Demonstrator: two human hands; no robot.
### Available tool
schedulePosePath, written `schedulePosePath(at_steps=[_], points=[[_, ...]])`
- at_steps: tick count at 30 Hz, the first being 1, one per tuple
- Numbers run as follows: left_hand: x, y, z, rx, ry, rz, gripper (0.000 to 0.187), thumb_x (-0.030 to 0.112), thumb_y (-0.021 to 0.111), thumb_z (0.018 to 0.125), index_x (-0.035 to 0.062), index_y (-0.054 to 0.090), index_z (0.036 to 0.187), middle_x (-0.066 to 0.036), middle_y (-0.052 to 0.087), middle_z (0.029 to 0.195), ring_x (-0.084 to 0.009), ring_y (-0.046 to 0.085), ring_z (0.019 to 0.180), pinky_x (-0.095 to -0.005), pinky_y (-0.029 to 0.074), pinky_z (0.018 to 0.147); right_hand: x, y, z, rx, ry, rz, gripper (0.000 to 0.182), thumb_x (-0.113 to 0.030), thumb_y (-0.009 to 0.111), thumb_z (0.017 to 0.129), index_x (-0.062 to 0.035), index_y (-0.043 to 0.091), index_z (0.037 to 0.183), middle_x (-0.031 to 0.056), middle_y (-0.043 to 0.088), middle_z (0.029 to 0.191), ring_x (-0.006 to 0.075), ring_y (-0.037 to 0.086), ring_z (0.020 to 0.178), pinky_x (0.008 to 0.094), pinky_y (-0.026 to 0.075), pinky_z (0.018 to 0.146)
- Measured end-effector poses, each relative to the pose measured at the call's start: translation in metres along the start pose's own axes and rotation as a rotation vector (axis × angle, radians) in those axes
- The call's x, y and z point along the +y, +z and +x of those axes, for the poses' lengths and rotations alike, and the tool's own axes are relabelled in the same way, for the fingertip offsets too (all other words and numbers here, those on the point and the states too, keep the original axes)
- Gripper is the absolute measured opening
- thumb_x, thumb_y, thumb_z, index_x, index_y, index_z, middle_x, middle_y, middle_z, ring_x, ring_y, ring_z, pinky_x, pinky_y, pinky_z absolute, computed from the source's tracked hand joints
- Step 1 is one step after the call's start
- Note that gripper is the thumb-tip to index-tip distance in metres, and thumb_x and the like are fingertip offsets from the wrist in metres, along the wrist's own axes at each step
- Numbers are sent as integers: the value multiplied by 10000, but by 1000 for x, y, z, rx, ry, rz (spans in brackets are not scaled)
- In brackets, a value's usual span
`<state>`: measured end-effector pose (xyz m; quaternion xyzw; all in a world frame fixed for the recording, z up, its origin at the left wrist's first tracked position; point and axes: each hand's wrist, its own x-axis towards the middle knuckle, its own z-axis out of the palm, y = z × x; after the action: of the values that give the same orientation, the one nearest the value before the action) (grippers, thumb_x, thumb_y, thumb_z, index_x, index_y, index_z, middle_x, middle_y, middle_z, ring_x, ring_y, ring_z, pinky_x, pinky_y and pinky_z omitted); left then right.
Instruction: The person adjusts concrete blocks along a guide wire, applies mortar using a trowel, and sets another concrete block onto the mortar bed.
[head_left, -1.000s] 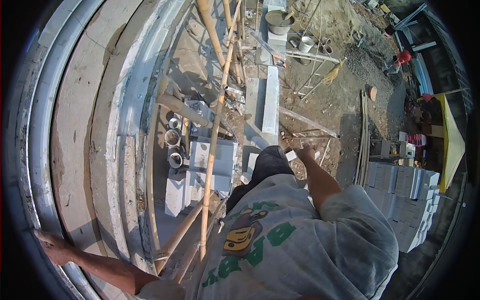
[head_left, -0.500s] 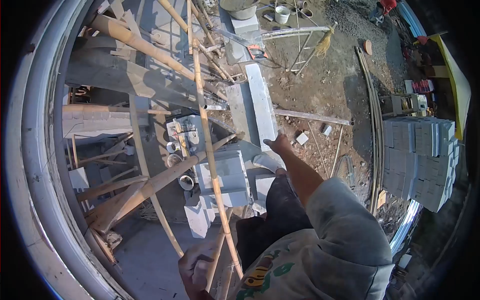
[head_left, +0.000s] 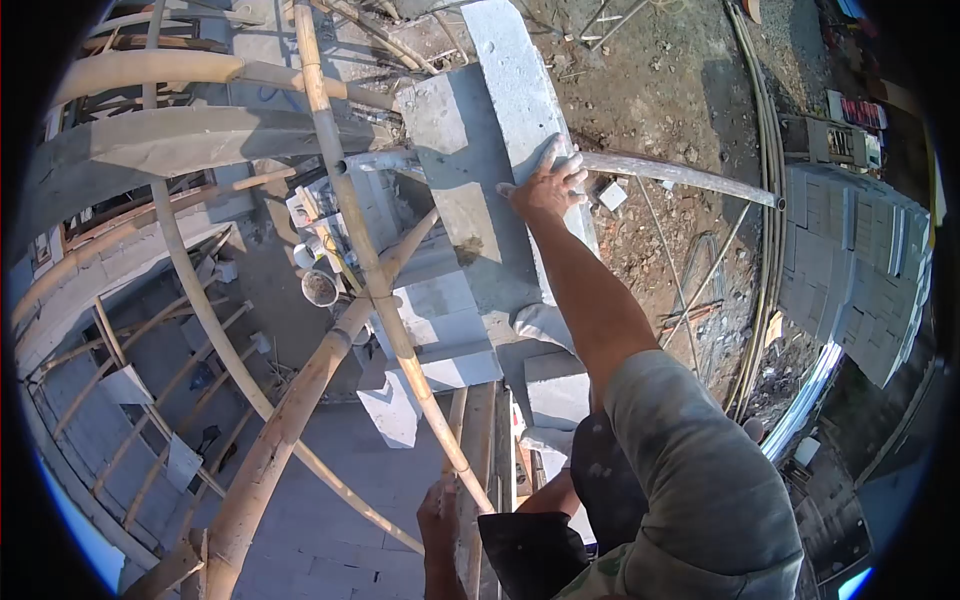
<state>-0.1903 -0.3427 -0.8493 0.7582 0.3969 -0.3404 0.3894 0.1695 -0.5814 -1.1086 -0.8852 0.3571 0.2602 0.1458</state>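
Note:
My right hand (head_left: 548,188) lies with its fingers spread on the top of a row of pale grey blocks (head_left: 508,70), its arm stretched forward. Down at the lower middle, my left hand (head_left: 437,512) is curled against the edge of an upright wooden plank (head_left: 475,490); its fingertips are partly hidden. A slanting bamboo pole (head_left: 408,350) passes just in front of that plank. My bent knee in dark shorts (head_left: 535,545) shows beside it. Left of the block row lies a flat grey concrete surface (head_left: 450,140), partly in shadow.
Pale blocks (head_left: 435,310) are stacked beyond the bamboo pole. A thick timber (head_left: 290,430) and other poles cross on the left, over a lower floor. A small bucket (head_left: 320,288) stands below. A large block stack (head_left: 850,260) and long poles (head_left: 755,200) are at right.
My view has moved closer to the block row. The right hand has gone from pointing fingers near its end to lying spread on its top. The left hand has come against the plank.

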Motion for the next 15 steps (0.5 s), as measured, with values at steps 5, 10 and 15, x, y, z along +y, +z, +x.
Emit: schedulePosePath(at_steps=[5,10,15], points=[[5,20,6,-47,-39,-87,311,247,503,930,-6,620,1067,-148,656,983,-237,620,939,-335,466,832,9,-8,7,-11,-56,66,1222,-349,788,614,-197,-80,1461,229,281,1342,377,323,1245,560,277,1012],[1,1,18,17,87,-156,335,257,484,935,-16,598,1092,-144,642,964,-214,620,920,-341,470,811,50,-45,35,-114,-160,220,1246,-314,828,530,-137,29,1469,240,419,1256,358,481,1158,380,398,979],[61,-19,47,55,33,-416,447,349,458,937,-10,521,1196,-153,633,1039,-258,623,959,-375,445,862,95,-106,-6,-586,-178,1298,720,-197,685,678,28,390,1295,104,618,902,218,601,902,336,466,855]])
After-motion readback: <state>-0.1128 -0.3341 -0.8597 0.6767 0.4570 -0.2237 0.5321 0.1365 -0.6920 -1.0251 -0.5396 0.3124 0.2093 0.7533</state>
